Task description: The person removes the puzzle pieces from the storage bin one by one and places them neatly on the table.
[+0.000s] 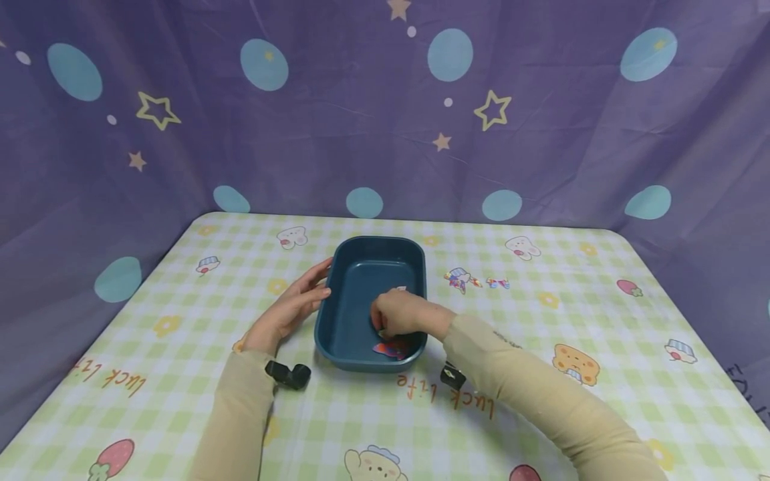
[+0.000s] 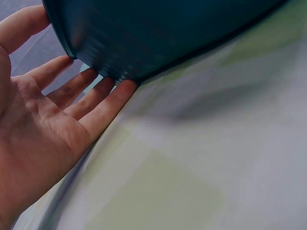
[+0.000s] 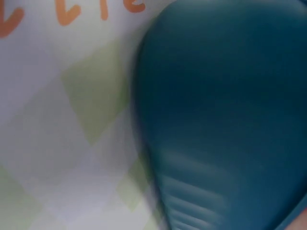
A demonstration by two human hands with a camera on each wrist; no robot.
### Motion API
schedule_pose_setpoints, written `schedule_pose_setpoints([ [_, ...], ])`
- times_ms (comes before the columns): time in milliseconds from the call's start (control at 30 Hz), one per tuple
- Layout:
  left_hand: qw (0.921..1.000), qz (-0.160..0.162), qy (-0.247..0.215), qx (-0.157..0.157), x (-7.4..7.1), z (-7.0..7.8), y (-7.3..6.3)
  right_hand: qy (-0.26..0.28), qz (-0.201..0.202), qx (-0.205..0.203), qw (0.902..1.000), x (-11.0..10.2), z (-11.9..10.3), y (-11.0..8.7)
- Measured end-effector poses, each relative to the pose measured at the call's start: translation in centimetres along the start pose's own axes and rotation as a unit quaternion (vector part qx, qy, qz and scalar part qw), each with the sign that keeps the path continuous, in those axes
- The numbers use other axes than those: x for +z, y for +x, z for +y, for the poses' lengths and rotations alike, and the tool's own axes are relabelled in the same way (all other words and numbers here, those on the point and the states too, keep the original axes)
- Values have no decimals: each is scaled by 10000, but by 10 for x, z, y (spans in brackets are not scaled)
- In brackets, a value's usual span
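Observation:
A dark teal rectangular plastic box [image 1: 355, 321] with rounded corners stands on the table. My left hand [image 1: 293, 308] rests against its left side, the fairly straight fingertips [image 2: 125, 86] on the outer wall and the thumb near the rim. My right hand [image 1: 400, 312] reaches inside over the right part of the box, fingers curled downward. I cannot tell whether it pinches something. Just in front of it lies a colourful flat piece [image 1: 392, 349], mostly red and orange, on the box floor. In the right wrist view the box's outer wall [image 3: 216, 120] hides the hand's fingers.
To the right of the box lie two small multicoloured pieces, a larger piece [image 1: 462, 280] and a smaller piece [image 1: 498, 283]. A green-and-white checked cloth [image 1: 210, 321] with cartoon prints covers the table. Behind it hangs a purple curtain [image 1: 361, 133] with stars and dots.

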State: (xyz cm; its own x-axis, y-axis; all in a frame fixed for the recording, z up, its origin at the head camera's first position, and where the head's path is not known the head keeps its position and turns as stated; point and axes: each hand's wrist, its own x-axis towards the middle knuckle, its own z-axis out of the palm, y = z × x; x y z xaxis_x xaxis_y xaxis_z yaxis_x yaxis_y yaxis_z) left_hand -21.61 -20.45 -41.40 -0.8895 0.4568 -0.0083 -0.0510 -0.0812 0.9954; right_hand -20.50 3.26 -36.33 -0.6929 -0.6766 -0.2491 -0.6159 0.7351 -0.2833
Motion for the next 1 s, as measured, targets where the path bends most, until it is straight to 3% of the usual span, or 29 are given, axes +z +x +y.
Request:
schedule_pose_setpoints([
  [233, 10000, -5, 4, -7, 1, 1, 0, 140, 126, -208, 9996, 0, 0, -1],
  [600, 9999, -6, 103, -22, 1, 3, 0, 1126, 511, -360, 9917, -5, 4, -3],
  [1000, 10000, -3, 29, -2, 0, 0, 0, 1359, 999, -571, 9840, -10, 10, -12],
])
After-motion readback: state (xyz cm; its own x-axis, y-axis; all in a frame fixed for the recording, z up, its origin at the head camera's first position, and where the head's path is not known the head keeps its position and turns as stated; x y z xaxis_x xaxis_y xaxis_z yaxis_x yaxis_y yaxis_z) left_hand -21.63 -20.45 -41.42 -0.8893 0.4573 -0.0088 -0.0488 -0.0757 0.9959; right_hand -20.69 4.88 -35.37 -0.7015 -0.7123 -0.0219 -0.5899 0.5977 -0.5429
